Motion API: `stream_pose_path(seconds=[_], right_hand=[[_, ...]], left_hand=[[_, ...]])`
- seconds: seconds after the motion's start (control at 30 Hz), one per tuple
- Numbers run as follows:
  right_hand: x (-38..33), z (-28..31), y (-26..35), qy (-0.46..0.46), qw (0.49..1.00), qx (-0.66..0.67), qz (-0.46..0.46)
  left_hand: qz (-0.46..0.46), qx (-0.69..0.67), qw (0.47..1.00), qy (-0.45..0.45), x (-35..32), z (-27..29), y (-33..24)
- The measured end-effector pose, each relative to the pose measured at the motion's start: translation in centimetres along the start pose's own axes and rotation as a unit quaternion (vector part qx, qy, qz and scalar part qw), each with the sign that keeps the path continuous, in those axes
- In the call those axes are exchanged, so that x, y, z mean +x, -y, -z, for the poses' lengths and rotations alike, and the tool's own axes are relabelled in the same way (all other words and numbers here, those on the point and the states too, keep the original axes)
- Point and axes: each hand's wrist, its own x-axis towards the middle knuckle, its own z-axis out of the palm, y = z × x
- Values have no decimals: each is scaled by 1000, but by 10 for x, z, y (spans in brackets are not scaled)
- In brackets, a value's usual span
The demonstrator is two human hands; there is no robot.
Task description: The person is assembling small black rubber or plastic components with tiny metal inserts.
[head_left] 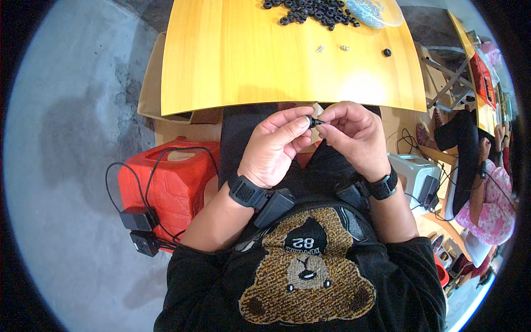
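Just past the table's front edge, over my lap, both hands meet at a small black round part [313, 122]. My left hand [274, 145] is closed, with its thumb and fingers pinching the part's thicker body. From the other side, my right hand [358, 138] pinches at a thin dark end of it between thumb and forefinger; the fingertips partly hide that end. On the wooden table [238, 61] lie a single black ring-shaped part [387, 52] and two little clusters of metal pieces, one on the left [321, 48] and one on the right [345, 48].
A heap of black ring-shaped parts [315, 12] and a clear bowl [394, 16] of small metal pieces stand at the table's far side. Beside my left arm is a red stool [160, 177] with black cables. A grey-white stool [412, 174] and a seated person [487, 205] are at right.
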Motion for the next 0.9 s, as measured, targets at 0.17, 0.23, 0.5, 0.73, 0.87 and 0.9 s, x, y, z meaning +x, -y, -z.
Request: stream_pose_path(seconds=[0.17,0.23,0.5,0.73,0.87,0.9], right_hand=[[1,3,-6,-19,990,-119,67],[1,3,-5,-23,982,-160,94],[1,4,13,10,924,-319,212],[-1,10,14,36,939,-285,188],[-4,9,16,33,952,-257,162],[-5,8,16,33,959,-237,153]], left_hand=[[-7,53,998,-33,-3,-6,0],[-13,64,997,-33,-3,-7,-1],[-56,113,991,-41,-4,-8,1],[-51,82,995,-4,-7,0,4],[-59,72,996,-15,-8,-5,5],[-58,73,996,-13,-8,-6,6]])
